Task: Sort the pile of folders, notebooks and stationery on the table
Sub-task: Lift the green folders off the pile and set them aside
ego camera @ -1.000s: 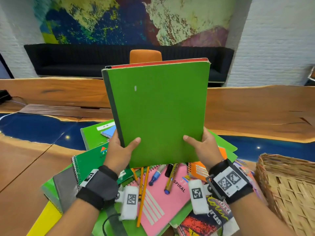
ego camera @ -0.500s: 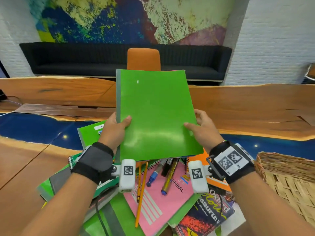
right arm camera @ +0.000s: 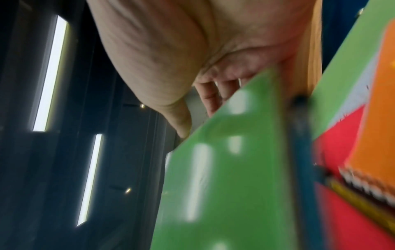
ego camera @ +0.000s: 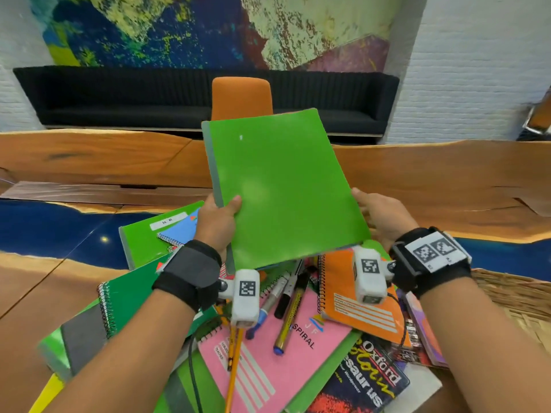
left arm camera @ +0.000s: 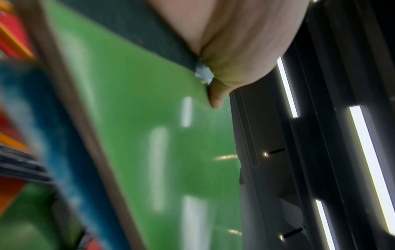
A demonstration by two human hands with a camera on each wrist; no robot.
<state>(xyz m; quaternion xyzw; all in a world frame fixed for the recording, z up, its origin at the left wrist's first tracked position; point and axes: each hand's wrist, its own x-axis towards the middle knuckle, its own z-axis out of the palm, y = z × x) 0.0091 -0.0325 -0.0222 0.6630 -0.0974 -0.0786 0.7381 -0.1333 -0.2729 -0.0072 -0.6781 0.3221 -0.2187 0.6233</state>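
Folder in bright green, with a grey spine on its left edge, is held up in the air above the pile, tilted with its top leaning away from the person. The left hand grips the folder at the spine side, the thumb lying on the front cover and the fingers behind it. The right hand holds the opposite edge; in the right wrist view its fingers are curled behind the cover and the thumb presses near the edge.

Under the folder the pile lies on the wooden surface. A pink spiral notebook is in the middle, with a yellow pencil and several pens lying across it. An orange spiral notebook lies just right of the pens, partly under the right wrist camera. A dark Oxford thesaurus is at the near right of the pile. On the left are a green spiral notebook and, further away, another green folder with a white label and a small blue notebook on it. A woven basket stands at the right edge, near the pile.
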